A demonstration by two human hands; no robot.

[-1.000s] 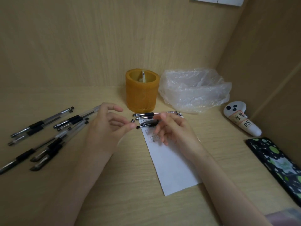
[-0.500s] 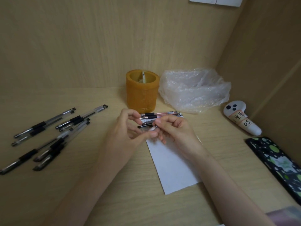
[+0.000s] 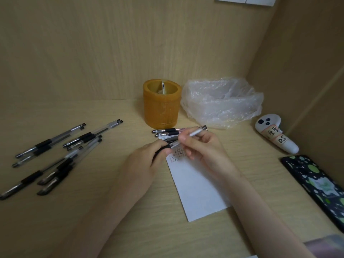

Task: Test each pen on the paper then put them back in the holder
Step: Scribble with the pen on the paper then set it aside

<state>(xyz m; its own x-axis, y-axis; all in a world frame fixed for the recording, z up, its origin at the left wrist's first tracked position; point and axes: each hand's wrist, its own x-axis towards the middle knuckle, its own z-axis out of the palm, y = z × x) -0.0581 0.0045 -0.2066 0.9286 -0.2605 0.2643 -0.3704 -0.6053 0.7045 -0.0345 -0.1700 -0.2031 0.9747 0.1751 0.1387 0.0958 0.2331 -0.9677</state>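
Both hands hold one pen [image 3: 183, 139] just in front of the holder [image 3: 161, 107], above the far end of the paper [image 3: 197, 185]; the right hand [image 3: 202, 148] has its grip closed around the barrel, and the left hand [image 3: 147, 162] pinches the dark cap end. I judge that the step in hand is recapping this pen after its test, since small marks already stand on the paper under it; whether the cap is fully seated I cannot tell. The next move calls for one hand to let go and the other to carry the pen to the holder, or to lay it with the two pens [image 3: 165, 132] that lie just in front of the holder; then a new pen must come from the pile [image 3: 55, 153] well to the left of the holder.

Compared with one second ago, the left hand is now closer to the right one; then it held the cap apart from the pen, now the two parts meet; the pen is also tilted more, its back end pointing away from the person.
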